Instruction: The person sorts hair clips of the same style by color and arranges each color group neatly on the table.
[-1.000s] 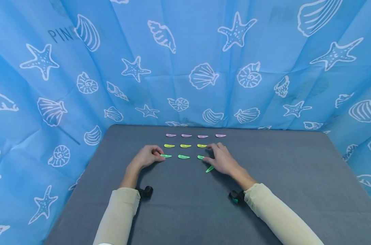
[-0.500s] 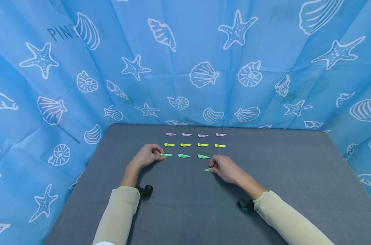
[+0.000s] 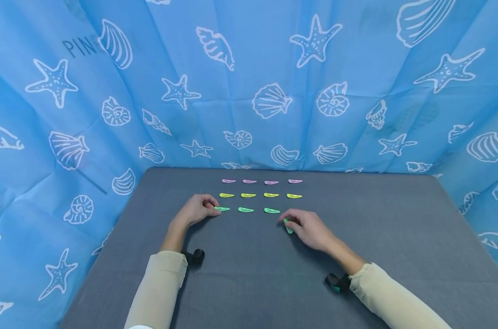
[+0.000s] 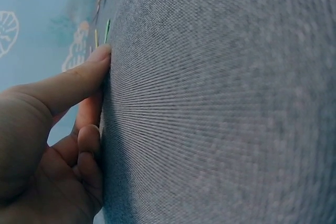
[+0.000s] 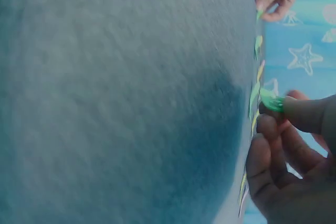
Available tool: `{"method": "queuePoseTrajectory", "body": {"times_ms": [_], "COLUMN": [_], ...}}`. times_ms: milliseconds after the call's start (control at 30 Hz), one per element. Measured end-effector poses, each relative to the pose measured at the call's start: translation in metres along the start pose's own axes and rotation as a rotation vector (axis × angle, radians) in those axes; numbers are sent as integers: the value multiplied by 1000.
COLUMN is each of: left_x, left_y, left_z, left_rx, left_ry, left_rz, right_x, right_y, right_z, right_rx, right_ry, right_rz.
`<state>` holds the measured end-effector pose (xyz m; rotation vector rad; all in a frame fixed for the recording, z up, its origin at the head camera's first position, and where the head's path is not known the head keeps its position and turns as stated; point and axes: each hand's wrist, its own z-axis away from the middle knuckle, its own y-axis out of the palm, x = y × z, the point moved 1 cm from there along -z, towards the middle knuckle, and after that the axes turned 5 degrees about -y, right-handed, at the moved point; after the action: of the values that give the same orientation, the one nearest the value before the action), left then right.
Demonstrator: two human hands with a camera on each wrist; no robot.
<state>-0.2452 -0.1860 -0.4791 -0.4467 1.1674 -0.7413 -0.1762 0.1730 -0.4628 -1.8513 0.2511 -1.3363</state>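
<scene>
Between the thumb and fingers of my right hand is a green snap hair clip, tilted just to the right of the front row. The right wrist view shows this green hair clip up close at the fingertips. My left hand pinches the left end of another green hair clip, which lies on the table. Two more green hair clips continue that row, a middle one and a right one. In the left wrist view the thumb covers part of the clip at the fingertips.
Behind the green row lie a row of yellow hair clips and a farther row of pink hair clips. All rest on a grey cloth-covered table. A blue curtain printed with shells hangs along the back edge.
My right hand has drawn back from the rows, uncovering the rightmost yellow clip. It has picked up the loose green clip and turned it. My left hand stays in place.
</scene>
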Motion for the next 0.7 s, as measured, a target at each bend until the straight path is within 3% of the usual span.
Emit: {"method": "queuePoseTrajectory", "body": {"times_ms": [167, 300, 467, 700], "left_x": [1, 1, 2, -1], "left_y": [0, -1, 0, 0], "left_z": [0, 1, -1, 0], "left_rx": [-4, -4, -10, 0], "left_ry": [-12, -22, -18, 10], "left_rz": [-2, 0, 3, 7], "right_x": [-6, -14, -24, -34], "right_y": [-9, -17, -23, -22], "right_z": [-2, -5, -6, -10], "right_rx": [-165, -241, -262, -252], "right_ry": [34, 98, 178, 220], "right_rz": [12, 41, 14, 46]}}
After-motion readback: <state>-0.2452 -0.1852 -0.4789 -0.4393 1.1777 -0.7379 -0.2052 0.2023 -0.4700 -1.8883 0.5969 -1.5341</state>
